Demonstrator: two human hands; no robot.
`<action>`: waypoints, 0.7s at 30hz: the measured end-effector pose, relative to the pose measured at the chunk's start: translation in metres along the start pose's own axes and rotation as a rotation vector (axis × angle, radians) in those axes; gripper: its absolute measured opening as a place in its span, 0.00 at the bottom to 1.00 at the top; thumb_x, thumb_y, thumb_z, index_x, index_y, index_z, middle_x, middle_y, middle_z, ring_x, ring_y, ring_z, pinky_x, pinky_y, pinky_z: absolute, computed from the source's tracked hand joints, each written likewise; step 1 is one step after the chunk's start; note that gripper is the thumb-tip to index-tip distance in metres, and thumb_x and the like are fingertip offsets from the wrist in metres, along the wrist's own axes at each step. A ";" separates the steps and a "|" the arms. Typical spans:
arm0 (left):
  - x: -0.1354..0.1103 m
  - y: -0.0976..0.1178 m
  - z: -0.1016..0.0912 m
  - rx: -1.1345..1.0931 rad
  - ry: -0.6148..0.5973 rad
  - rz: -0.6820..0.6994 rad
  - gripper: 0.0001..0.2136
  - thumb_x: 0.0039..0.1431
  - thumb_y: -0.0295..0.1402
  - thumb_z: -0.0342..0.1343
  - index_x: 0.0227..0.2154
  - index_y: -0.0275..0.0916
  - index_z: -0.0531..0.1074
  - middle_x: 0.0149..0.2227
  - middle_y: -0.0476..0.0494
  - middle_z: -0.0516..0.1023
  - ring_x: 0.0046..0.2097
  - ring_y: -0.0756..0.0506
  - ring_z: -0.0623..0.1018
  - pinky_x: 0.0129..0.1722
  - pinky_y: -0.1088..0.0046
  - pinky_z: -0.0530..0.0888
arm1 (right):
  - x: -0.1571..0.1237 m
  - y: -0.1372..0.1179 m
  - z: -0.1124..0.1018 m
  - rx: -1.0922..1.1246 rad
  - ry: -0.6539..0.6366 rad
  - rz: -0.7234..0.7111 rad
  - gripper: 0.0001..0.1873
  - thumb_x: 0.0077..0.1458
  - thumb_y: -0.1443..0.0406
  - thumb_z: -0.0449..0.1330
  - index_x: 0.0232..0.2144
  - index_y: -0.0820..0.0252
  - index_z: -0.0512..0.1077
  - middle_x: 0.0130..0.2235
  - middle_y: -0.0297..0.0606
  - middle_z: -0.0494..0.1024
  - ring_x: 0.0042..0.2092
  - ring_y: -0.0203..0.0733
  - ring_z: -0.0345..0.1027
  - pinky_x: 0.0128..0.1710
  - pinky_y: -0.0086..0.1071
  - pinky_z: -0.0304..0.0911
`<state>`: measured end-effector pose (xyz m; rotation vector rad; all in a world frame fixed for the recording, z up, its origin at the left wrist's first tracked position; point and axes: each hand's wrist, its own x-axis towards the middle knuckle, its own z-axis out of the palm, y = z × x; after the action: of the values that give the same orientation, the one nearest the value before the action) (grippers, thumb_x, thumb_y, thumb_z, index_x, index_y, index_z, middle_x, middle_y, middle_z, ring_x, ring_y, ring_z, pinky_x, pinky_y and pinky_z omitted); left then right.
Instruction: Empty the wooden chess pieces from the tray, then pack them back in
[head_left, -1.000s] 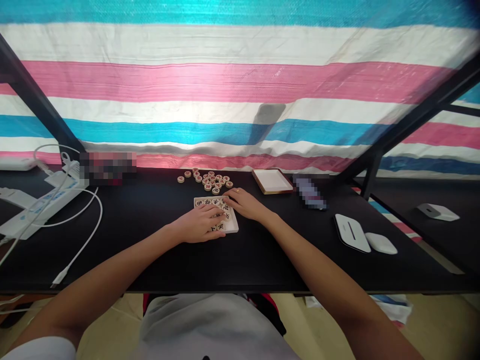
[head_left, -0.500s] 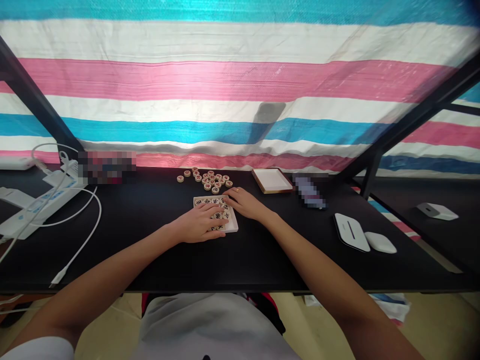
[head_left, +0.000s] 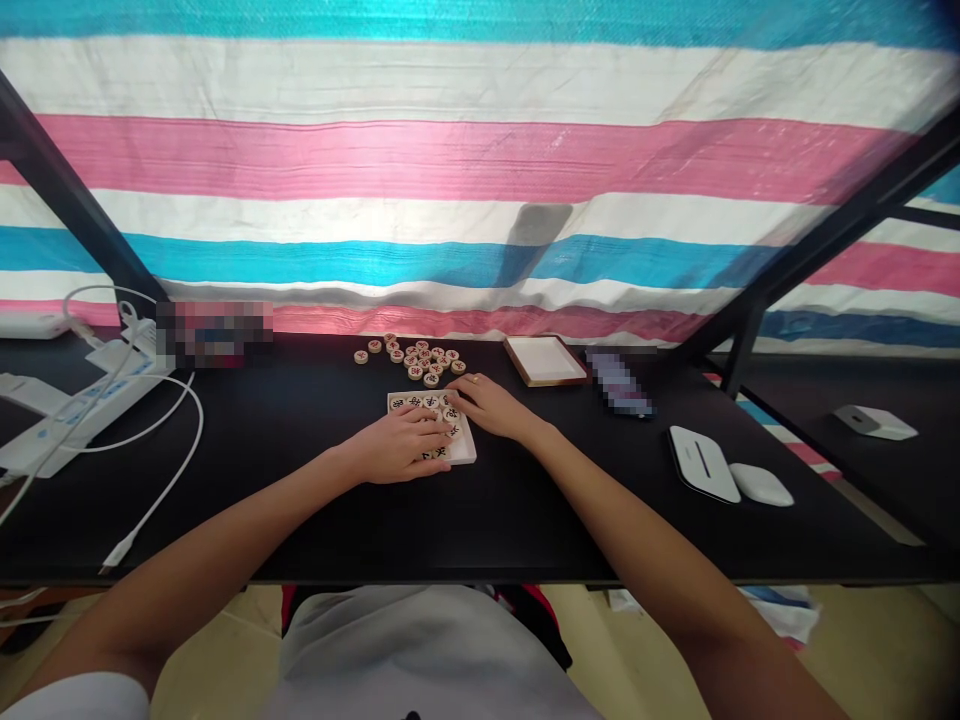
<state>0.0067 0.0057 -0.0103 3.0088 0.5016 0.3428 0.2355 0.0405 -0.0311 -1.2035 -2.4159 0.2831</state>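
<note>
A small white tray [head_left: 469, 455] lies in the middle of the black table [head_left: 315, 520], filled with round wooden chess pieces [head_left: 429, 403]. My left hand [head_left: 397, 446] lies flat over the tray's near half, fingers stretched across the pieces. My right hand [head_left: 487, 405], with a ring on one finger, rests at the tray's far right corner, its fingertips on a piece there. Behind the tray is a loose pile of the same pieces [head_left: 416, 358].
An empty wood-rimmed tray [head_left: 545, 361] sits at the back right. White flat devices [head_left: 703, 465] [head_left: 762, 485] lie to the right. A power strip [head_left: 82, 410] with white cables [head_left: 169, 470] is at the left. A striped tarp hangs behind the table.
Almost nothing differs. My left fingers have shifted slightly over the pieces in the tray; the right hand stays at the tray's corner.
</note>
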 end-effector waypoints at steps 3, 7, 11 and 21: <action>0.000 0.000 0.000 -0.003 0.005 0.005 0.19 0.66 0.43 0.42 0.50 0.39 0.70 0.54 0.43 0.72 0.57 0.41 0.67 0.57 0.61 0.59 | -0.001 0.001 0.000 0.014 -0.004 0.026 0.16 0.61 0.63 0.47 0.46 0.58 0.70 0.47 0.42 0.74 0.49 0.45 0.65 0.53 0.41 0.58; 0.000 -0.001 0.002 -0.010 0.026 0.015 0.19 0.66 0.43 0.42 0.50 0.40 0.70 0.52 0.42 0.73 0.56 0.41 0.67 0.57 0.62 0.59 | -0.002 -0.001 -0.001 0.001 -0.010 0.058 0.17 0.55 0.66 0.52 0.47 0.58 0.70 0.48 0.42 0.73 0.50 0.46 0.64 0.53 0.42 0.58; 0.000 0.000 0.001 0.017 0.029 0.009 0.20 0.66 0.44 0.42 0.54 0.39 0.67 0.52 0.41 0.73 0.56 0.41 0.68 0.57 0.62 0.60 | -0.003 -0.004 -0.002 0.003 0.000 0.067 0.18 0.53 0.65 0.55 0.47 0.57 0.71 0.47 0.42 0.74 0.50 0.47 0.64 0.53 0.43 0.59; -0.001 -0.003 0.000 0.096 0.059 -0.033 0.22 0.65 0.44 0.42 0.55 0.36 0.65 0.54 0.35 0.70 0.56 0.38 0.68 0.56 0.59 0.61 | -0.002 0.004 0.003 0.009 0.022 0.040 0.16 0.56 0.62 0.54 0.47 0.58 0.70 0.46 0.41 0.74 0.49 0.46 0.65 0.52 0.42 0.60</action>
<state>0.0046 0.0080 -0.0109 3.0857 0.5888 0.4177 0.2379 0.0409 -0.0356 -1.2462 -2.3716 0.2907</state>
